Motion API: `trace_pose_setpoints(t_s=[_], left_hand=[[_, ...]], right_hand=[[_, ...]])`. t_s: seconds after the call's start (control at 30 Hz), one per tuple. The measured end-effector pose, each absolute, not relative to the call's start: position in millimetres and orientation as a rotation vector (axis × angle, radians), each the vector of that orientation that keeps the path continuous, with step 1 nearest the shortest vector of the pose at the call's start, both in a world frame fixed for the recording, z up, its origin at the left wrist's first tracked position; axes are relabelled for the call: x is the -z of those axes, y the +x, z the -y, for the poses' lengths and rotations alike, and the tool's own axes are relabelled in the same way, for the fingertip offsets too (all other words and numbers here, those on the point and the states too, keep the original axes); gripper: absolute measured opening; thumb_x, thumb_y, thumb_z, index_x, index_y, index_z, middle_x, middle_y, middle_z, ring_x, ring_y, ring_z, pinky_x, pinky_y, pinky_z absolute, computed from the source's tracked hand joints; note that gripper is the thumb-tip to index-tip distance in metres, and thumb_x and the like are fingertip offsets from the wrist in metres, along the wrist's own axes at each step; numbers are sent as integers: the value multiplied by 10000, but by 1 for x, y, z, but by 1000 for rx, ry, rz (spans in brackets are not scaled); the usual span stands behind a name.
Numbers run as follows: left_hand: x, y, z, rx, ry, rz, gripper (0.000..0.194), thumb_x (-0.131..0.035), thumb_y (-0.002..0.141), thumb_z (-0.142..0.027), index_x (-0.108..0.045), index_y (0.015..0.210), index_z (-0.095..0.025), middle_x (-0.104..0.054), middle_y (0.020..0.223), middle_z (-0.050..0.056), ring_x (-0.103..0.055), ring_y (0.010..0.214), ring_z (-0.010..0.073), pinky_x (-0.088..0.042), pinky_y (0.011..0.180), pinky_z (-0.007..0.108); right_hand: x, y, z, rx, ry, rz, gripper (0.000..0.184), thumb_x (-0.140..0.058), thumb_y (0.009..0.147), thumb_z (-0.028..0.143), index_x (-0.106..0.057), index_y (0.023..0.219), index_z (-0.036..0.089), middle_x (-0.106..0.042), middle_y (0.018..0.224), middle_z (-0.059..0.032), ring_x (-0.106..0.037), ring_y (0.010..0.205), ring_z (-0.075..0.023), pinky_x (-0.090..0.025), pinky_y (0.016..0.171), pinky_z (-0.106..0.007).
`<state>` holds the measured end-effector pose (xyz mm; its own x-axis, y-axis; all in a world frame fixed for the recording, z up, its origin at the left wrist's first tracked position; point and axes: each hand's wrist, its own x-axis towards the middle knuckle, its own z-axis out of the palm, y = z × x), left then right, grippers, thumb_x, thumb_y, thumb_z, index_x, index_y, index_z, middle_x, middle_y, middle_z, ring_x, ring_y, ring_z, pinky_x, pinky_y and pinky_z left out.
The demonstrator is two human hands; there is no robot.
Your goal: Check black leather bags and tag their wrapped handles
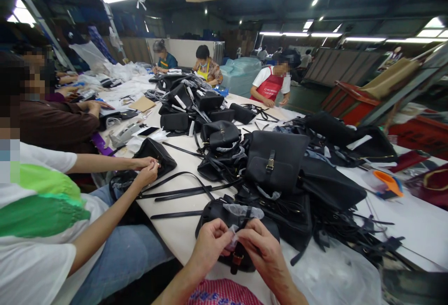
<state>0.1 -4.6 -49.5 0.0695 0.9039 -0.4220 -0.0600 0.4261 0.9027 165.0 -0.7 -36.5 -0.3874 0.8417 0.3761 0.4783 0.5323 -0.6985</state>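
Left hand (208, 246): fingers curled inward, pinching a scrap of clear plastic (232, 238) just above the bag.
Right hand (262, 253): fingers closed toward the left hand's, at the same scrap; how firmly they grip it cannot be told.
Black handbag (210, 216): directly beneath the hands at the near edge of the counter, with a dark strap tab with a tan edge (237, 260) hanging at 6 o'clock between them.
Counter (171, 211): long and white, running from 6 o'clock toward 12.
Pile of black handbags (275, 160): heaped at 12 to 2 o'clock, loose black straps (178, 193) lying at 10 o'clock.
Co-worker's hands (149, 169): at 10 o'clock, working at another black handbag (154, 153).
Person in a red apron (269, 88): standing across the counter at 1 o'clock.
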Motion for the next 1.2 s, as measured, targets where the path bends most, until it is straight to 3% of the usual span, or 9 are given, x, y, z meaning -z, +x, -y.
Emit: trace_pose_setpoints(t_s=[0.13,0.4,0.57,0.63,0.73,0.87,1.03,1.2], left_hand=[[54,1,4,-902,925,-1315,297,-655,679,-442,-497,650,-192,-606,546,-12,-576,517,143,-466,497,247],[45,2,7,-902,1238,-1327,233,-603,774,-317,-589,604,-160,-492,545,-51,-425,535,94,-297,508,218],[39,1,10,-897,1335,-1269,371,-436,899,-361,-534,597,-169,-491,578,-29,-477,574,111,-359,538,212],[38,3,12,-884,1299,-1237,275,-485,877,-365,-560,693,-175,-533,618,-27,-517,576,116,-383,530,204],[37,8,14,-849,1293,-1330,90,-618,757,-242,-542,765,-197,-531,596,-54,-526,511,109,-364,473,191],[36,12,16,-912,1404,-1439,10,-520,832,-218,-518,840,-223,-560,574,-52,-565,498,130,-388,486,208],[41,9,17,-971,1663,-1362,252,-425,927,-280,-600,1099,-224,-743,834,64,-693,750,206,-467,697,273],[40,5,16,-1021,1677,-1336,280,-451,923,-277,-700,1042,-230,-752,971,82,-688,870,222,-478,796,285]], right_hand=[[31,164,4,-686,-1020,2009,207,-506,898,169,-675,792,226,-467,714,3,-523,629,-130,-420,550,-204],[33,150,5,-887,-1336,1720,203,-572,850,285,-643,673,213,-570,835,-35,-598,756,-172,-477,629,-219],[44,146,5,-960,-1452,1529,237,-556,850,405,-605,725,209,-603,674,4,-570,619,-162,-461,594,-233],[45,144,5,-963,-1507,1451,263,-557,840,442,-589,722,210,-600,650,12,-557,592,-158,-449,568,-232],[43,141,4,-928,-1550,1392,287,-564,822,472,-565,693,216,-601,630,14,-556,577,-161,-442,560,-239],[41,136,3,-900,-1571,1353,281,-573,817,475,-555,696,223,-613,622,10,-571,562,-167,-448,555,-248],[43,135,2,-864,-1582,1303,262,-596,805,469,-521,717,233,-580,583,26,-560,530,-160,-441,520,-244],[47,139,1,-867,-1570,1278,297,-567,833,500,-449,728,249,-496,532,65,-497,483,-142,-393,484,-241]])
